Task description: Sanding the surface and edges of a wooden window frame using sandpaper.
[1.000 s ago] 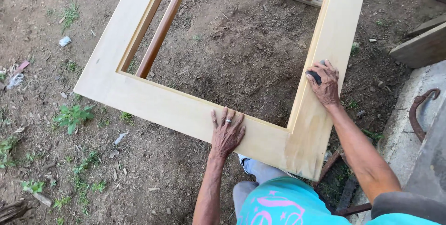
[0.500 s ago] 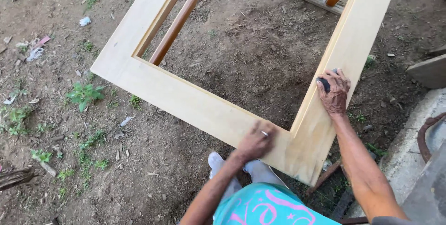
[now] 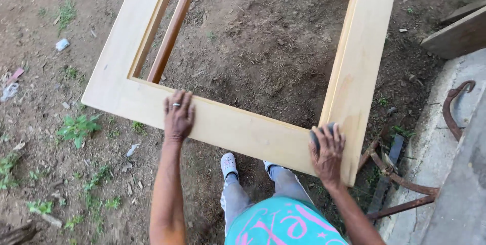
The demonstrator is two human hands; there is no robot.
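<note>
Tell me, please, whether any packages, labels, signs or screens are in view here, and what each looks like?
Scrap of wrapper: on the dirt at upper left, small, crumpled, pale bluish white.
Litter: at the left edge, a pinkish strip beside a flat whitish scrap.
Teal shirt: bottom centre, with pink printed shapes.
No signs or screens.

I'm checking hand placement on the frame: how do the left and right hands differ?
The left hand lies flat and bare-palmed on the wooden frame's near rail, wearing a ring; the right hand sits at the near right corner, pressing a small dark pad. Both rest on the frame's top face.
</note>
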